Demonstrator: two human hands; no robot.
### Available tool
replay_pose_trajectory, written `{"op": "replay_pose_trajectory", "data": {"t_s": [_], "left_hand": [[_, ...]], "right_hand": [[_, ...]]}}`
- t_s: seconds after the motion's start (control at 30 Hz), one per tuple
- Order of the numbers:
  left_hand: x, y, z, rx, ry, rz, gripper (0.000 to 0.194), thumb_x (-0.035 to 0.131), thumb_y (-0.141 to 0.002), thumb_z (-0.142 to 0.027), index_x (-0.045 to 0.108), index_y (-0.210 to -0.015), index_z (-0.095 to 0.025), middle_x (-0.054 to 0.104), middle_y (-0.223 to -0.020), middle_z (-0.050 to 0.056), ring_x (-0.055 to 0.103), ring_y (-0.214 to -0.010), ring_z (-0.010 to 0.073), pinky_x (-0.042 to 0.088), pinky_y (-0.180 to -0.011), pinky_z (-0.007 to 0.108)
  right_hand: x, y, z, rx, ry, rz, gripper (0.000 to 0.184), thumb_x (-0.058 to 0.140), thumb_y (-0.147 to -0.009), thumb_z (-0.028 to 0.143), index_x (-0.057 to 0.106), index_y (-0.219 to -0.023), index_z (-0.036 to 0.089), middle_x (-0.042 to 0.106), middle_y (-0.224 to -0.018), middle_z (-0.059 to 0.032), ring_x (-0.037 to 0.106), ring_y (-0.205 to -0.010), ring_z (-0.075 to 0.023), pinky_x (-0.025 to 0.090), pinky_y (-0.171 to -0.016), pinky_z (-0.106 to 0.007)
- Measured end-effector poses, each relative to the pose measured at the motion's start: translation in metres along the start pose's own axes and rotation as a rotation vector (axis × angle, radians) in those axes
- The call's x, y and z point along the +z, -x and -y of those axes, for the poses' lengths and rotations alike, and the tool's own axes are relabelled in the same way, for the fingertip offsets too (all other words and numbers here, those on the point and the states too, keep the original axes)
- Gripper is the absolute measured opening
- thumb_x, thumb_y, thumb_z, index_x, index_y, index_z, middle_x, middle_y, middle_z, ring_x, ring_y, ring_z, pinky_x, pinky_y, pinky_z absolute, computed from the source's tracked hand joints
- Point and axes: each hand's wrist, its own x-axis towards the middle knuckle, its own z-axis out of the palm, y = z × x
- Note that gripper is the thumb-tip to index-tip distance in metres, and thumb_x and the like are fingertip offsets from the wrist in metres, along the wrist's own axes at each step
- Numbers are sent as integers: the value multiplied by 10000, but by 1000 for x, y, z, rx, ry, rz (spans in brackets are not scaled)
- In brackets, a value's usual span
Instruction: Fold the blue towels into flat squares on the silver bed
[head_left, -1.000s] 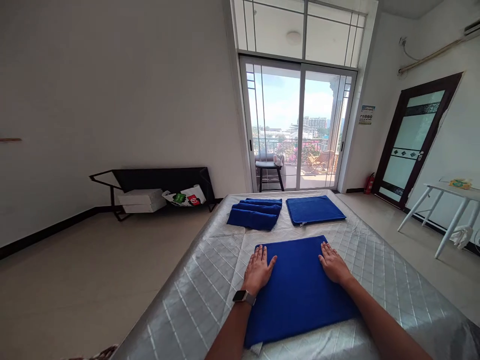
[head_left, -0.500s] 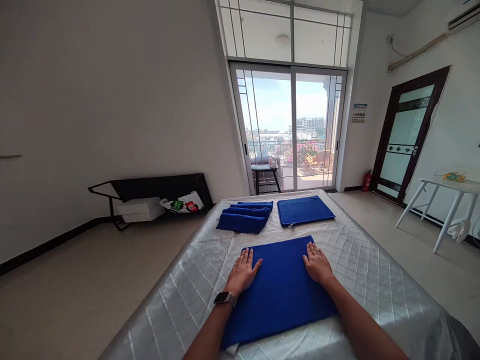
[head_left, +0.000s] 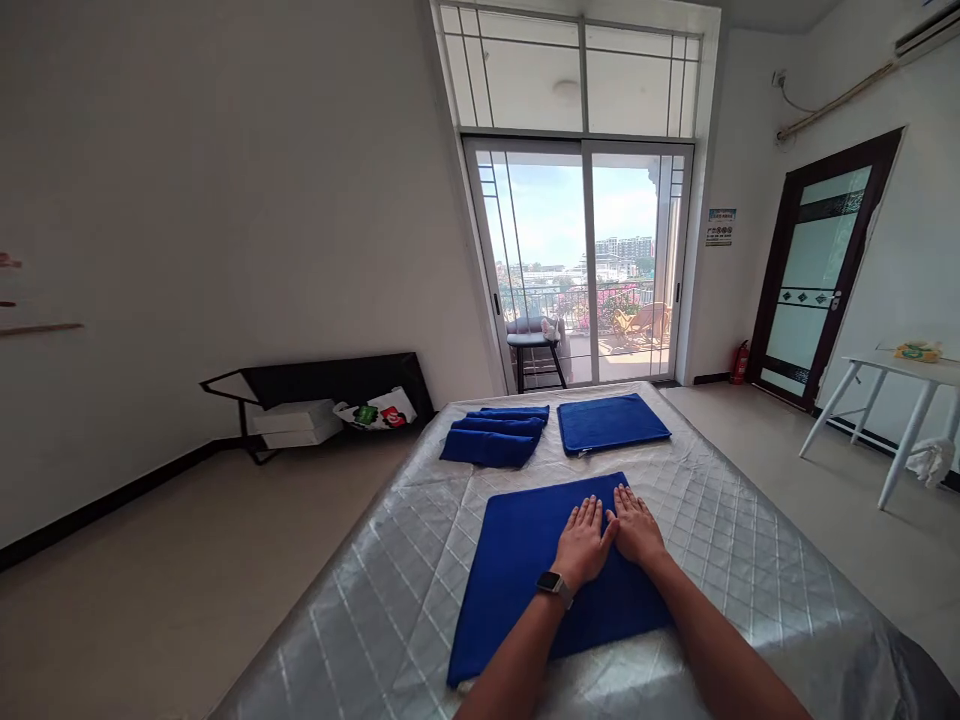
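Note:
A folded blue towel [head_left: 517, 560] lies flat on the silver quilted mattress [head_left: 735, 560] in front of me. My left hand [head_left: 583, 545], with a watch on the wrist, rests flat on the towel's right half, fingers stretched out. Beside it, thumbs almost touching, my right hand [head_left: 636, 527] lies open and flat near the towel's far right corner. Neither hand holds anything.
At the mattress's far end lie a pile of folded blue towels [head_left: 495, 435] and one flat folded blue towel [head_left: 609, 422]. A black rack [head_left: 330, 385] with a white box stands at the left wall. A white table [head_left: 900, 400] is at the right, a stool [head_left: 534, 355] by the glass door.
My left hand has slid right across the towel from its left edge to lie next to my right hand, which has stayed in place.

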Motion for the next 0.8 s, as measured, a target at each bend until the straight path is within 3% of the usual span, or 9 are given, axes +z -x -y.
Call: {"op": "replay_pose_trajectory", "data": {"t_s": [0.1,0.2,0.3,0.4,0.63,0.8], "left_hand": [[-3,14,12,-112,11,47,665,309,-1008,-592,425,-1511,-173,418,-1589,161,367,-1476,294,300,-1209,518],[-11,43,51,-281,-12,62,753,145,-1013,-588,401,-1523,-97,379,-1601,174,299,-1510,280,285,-1228,469],[-18,78,96,-402,-42,45,775,141,-1006,-600,386,-1528,-82,368,-1601,177,298,-1508,295,283,-1225,491],[-21,101,122,-475,-44,33,814,142,-996,-626,351,-1537,-54,330,-1613,181,290,-1511,287,272,-1229,471],[-17,104,121,-495,-43,-29,845,147,-988,-645,386,-1513,-28,357,-1601,192,286,-1513,291,269,-1229,448],[-17,101,121,-503,-42,-20,855,141,-985,-645,375,-1517,-18,339,-1609,198,298,-1509,292,263,-1228,433]], "right_hand": [[0,-1,0,14,17,-4,640,239,-1023,365,289,-1569,36,271,-1635,-161,193,-1536,-210,168,-1229,-382],[1,-2,0,24,19,-4,651,222,-1025,377,251,-1579,37,245,-1644,-145,167,-1541,-198,153,-1233,-377],[3,-3,-2,26,23,1,648,212,-1026,381,236,-1589,62,224,-1653,-124,163,-1541,-194,143,-1234,-381],[3,-5,-3,32,35,14,654,204,-1025,389,220,-1594,67,203,-1661,-110,148,-1544,-191,125,-1238,-372],[-7,0,2,46,105,50,665,181,-1020,370,218,-1586,23,189,-1662,-115,139,-1547,-208,123,-1243,-384],[-8,31,-3,16,127,78,665,188,-1023,392,223,-1593,53,181,-1663,-110,138,-1546,-210,129,-1243,-393]]}}
